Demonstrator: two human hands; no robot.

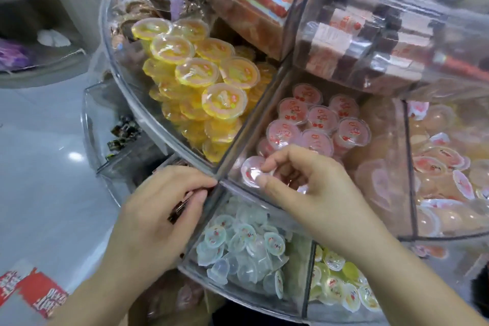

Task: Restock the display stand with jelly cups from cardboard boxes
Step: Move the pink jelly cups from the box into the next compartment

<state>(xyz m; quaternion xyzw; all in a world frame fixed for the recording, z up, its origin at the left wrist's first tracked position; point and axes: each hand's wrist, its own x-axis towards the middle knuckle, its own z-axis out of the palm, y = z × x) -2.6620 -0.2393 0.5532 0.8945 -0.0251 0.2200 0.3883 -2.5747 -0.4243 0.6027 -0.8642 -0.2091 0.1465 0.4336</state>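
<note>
1. At the far left we see a pale glossy floor (53,167), and at the bottom left corner a red and white printed carton (31,296) lying on it.

2. Next comes our left hand (158,209), its forearm rising from the lower left. The hand lies back upward against the clear rim of the display stand (116,66), fingers curled inward with their tips near the point where the dividers meet. Something dark shows under the fingers, but we cannot tell what it is or whether the hand grips it.

3. Above that hand, a compartment holds yellow jelly cups (201,79) piled high, lids facing up.

4. Below the meeting point of the dividers, a lower compartment holds pale blue jelly cups (238,243) lying loose and tilted every way.

5. Our right hand (304,182) reaches in from the lower right, wrist bent, over the front of the pink compartment. Thumb and forefinger pinch one pink jelly cup (251,172) at its edge, just inside the front wall.

6. Behind it, more pink jelly cups (312,122) stand with cherry-printed lids upward.

7. Farther right, a compartment holds peach jelly cups (439,164) in a jumble, and above them an upper tier holds wrapped block sweets (352,42).
</note>
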